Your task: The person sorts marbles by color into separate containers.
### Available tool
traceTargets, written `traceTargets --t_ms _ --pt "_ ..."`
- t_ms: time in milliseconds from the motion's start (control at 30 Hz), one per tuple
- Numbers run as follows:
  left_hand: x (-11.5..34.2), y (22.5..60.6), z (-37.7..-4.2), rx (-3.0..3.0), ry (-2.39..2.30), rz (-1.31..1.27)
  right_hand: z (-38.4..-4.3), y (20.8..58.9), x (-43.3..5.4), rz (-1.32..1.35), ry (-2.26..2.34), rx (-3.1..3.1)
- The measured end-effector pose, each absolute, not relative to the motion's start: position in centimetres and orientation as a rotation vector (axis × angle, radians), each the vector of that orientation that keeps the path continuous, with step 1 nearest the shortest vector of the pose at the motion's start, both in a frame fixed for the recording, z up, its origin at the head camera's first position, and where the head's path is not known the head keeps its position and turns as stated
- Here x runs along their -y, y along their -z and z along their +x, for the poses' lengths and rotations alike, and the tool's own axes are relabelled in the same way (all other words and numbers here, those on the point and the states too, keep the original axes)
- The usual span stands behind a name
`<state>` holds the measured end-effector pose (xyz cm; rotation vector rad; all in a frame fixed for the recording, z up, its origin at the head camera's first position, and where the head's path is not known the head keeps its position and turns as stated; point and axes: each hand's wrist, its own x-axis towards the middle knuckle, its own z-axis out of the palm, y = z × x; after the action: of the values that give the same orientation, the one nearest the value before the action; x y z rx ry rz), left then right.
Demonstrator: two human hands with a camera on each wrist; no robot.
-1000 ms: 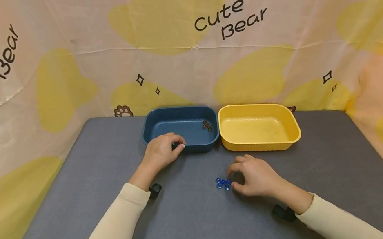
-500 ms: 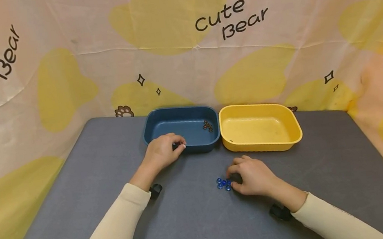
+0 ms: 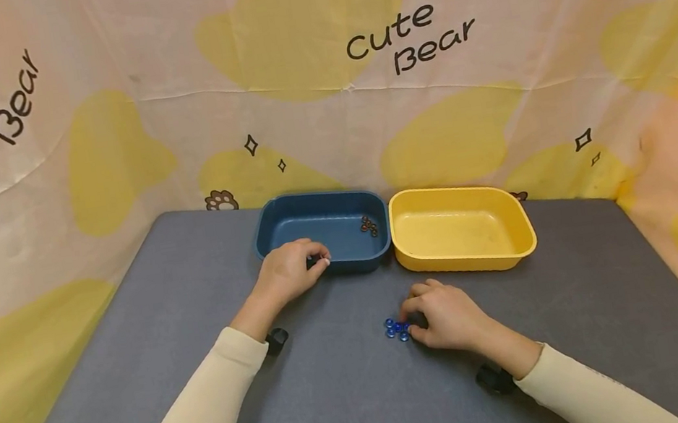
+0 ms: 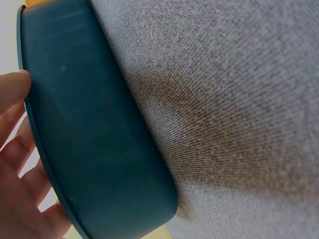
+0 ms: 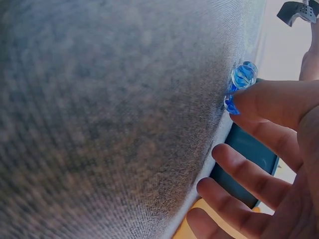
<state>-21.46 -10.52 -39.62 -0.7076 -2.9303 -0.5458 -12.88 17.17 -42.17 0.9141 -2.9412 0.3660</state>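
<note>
- Just left of the right hand [image 3: 449, 315]: a small cluster of blue glass marbles [image 3: 391, 333], on the grey tabletop [image 3: 354, 399].
- Right hand: thumb and forefinger stand narrowly apart about the marble nearest the palm; whether it is gripped cannot be told. Remaining fingers lie spread and loosely bent.
- Left hand [image 3: 285, 271]: pinches the near rim of the blue plastic bin [image 3: 356, 265], thumb on the outer side, fingers over the inside.
- Beyond the left hand, to its right: brown marbles [image 3: 370, 226], grouped at the right end of the same bin.
- Beyond the right hand: a yellow plastic bin [image 3: 468, 267], upright, just beside the blue one.
- Behind each hand, at the wrist: a black device, left [image 3: 277, 340] and right [image 3: 494, 378], below cream sleeves [image 3: 188, 417].
- Farthest from both hands: a hanging cloth [image 3: 300, 129] printed "Cute Bear".
</note>
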Motion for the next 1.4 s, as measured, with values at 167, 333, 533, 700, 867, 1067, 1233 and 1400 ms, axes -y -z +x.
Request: traceTargets --t_ms 167,333,533,700,867,1067,1233,1400 --pt "10.6 39.8 -21.5 2.913 0.555 -0.717 -12.9 42.2 -17.2 0.918 -0.368 2.943" --pt "10.7 39.9 -21.6 2.910 0.555 -0.723 -12.9 42.2 -17.3 0.932 -0.364 2.926" --pt "10.7 39.7 -21.7 2.921 0.547 -0.718 -12.9 41.6 -17.5 0.930 -0.353 2.878" --pt "10.6 39.7 -21.7 2.923 0.534 -0.722 -13.1 40.8 -17.8 0.951 -0.371 2.845" --pt "10.6 39.8 -21.6 2.919 0.543 -0.725 -13.2 39.8 -18.0 0.970 -0.374 2.792" --pt "10.6 39.8 -21.7 2.915 0.556 -0.726 -13.6 38.1 -18.4 0.963 -0.397 2.767" --pt "10.6 39.8 -21.7 2.909 0.558 -0.725 -14.2 37.0 -18.9 0.926 -0.413 2.762" --pt "10.6 39.8 -21.7 2.909 0.563 -0.727 -14.9 36.3 -19.6 0.915 -0.427 2.717"
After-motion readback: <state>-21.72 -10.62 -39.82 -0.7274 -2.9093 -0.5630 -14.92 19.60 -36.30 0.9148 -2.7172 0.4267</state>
